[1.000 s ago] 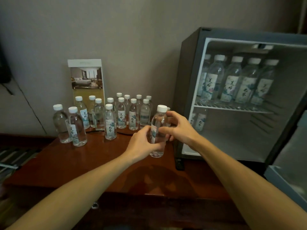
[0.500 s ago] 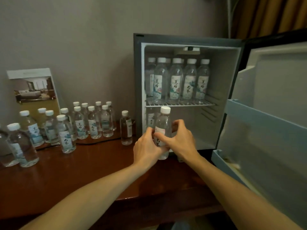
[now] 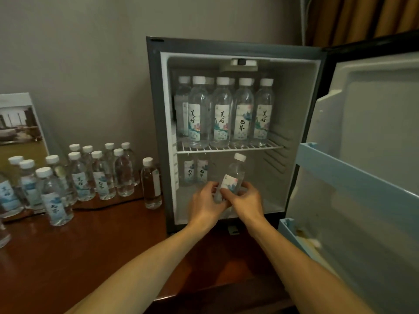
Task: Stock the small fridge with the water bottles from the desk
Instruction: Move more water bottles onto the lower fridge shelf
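Note:
A clear water bottle [image 3: 234,175] with a white cap tilts to the right at the mouth of the small fridge's [image 3: 156,123] lower compartment. My left hand [image 3: 205,203] and my right hand [image 3: 246,201] both grip its lower half. Several bottles [image 3: 221,114] stand on the wire shelf [image 3: 229,148] above. Two more bottles [image 3: 196,174] stand at the back left of the lower compartment. Several bottles [image 3: 101,175] remain on the wooden desk [image 3: 90,257] to the left, and one [image 3: 151,183] stands alone right beside the fridge.
The fridge door [image 3: 367,166] hangs open on the right, with pale blue door racks [image 3: 353,164] jutting toward me. A standing brochure [image 3: 20,130] leans on the wall at far left. A curtain [image 3: 360,17] hangs at upper right.
Both hands have carried the bottle from over the desk to the right and forward into the lower fridge opening. The bottle now tilts right. My view has turned toward the fridge.

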A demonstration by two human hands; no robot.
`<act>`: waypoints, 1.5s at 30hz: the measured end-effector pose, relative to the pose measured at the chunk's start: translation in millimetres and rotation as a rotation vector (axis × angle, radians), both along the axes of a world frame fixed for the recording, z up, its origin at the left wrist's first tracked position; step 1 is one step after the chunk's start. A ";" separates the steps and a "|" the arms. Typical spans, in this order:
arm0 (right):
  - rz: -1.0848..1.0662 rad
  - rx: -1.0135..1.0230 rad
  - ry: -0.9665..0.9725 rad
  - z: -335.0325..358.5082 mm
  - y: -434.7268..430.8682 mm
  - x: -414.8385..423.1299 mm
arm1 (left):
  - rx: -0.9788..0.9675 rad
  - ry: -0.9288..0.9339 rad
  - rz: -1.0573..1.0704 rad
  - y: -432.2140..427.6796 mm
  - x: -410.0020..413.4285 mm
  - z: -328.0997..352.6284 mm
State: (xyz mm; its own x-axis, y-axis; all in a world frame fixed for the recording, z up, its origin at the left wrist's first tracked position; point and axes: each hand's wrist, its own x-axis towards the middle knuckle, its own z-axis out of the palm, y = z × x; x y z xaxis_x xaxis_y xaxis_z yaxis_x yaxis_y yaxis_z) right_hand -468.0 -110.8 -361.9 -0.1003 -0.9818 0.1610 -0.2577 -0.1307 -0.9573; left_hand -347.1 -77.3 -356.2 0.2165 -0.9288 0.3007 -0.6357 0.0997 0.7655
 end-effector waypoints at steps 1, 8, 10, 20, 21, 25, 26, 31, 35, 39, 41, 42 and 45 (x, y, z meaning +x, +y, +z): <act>-0.012 0.003 -0.010 -2.8 -6.2 1.8 | -0.003 -0.001 0.008 -5.0 -0.6 -2.8; -0.023 -0.028 -0.034 -4.4 -42.8 7.7 | -0.136 0.115 -0.086 -35.1 -2.3 -23.9; 0.022 -0.073 -0.013 -4.4 -53.1 7.2 | -0.152 0.119 -0.057 -47.9 -2.8 -27.8; 0.046 -0.154 0.177 -3.3 -115.3 13.3 | -0.105 0.128 0.018 -101.6 1.5 -47.0; 0.042 -0.146 0.192 -2.6 -121.6 15.5 | -0.103 0.131 0.009 -105.8 1.9 -47.2; 0.020 -0.138 0.216 -6.9 -141.9 25.5 | -0.104 0.170 0.015 -120.7 3.5 -46.8; 0.019 -0.138 0.216 -8.4 -145.4 27.1 | -0.102 0.181 0.020 -122.8 3.7 -47.1; 0.039 -0.174 0.195 -10.2 -150.1 34.1 | -0.096 0.205 0.039 -126.8 8.0 -47.4; 0.053 -0.151 0.198 -10.3 -151.1 33.0 | -0.112 0.189 0.028 -122.7 8.0 -43.9; 0.045 -0.043 0.218 -9.6 -145.3 33.8 | -0.088 0.166 0.013 -111.6 10.1 -38.2; -0.012 0.014 0.221 -10.7 -135.1 35.8 | -0.064 0.156 0.015 -102.4 14.4 -34.4; -0.031 0.033 0.220 -11.8 -130.3 36.0 | -0.046 0.155 0.014 -98.0 15.2 -31.0; -0.039 0.052 0.221 -11.1 -107.6 35.1 | -0.012 0.158 0.025 -81.0 20.4 -19.6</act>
State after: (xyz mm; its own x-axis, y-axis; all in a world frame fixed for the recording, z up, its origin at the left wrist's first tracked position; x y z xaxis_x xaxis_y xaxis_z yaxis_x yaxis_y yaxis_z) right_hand -432.9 -218.4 -373.0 -0.1066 -0.9855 0.1324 -0.4658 -0.0681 -0.8823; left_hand -326.7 -158.3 -375.8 0.2855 -0.9190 0.2720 -0.5095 0.0949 0.8552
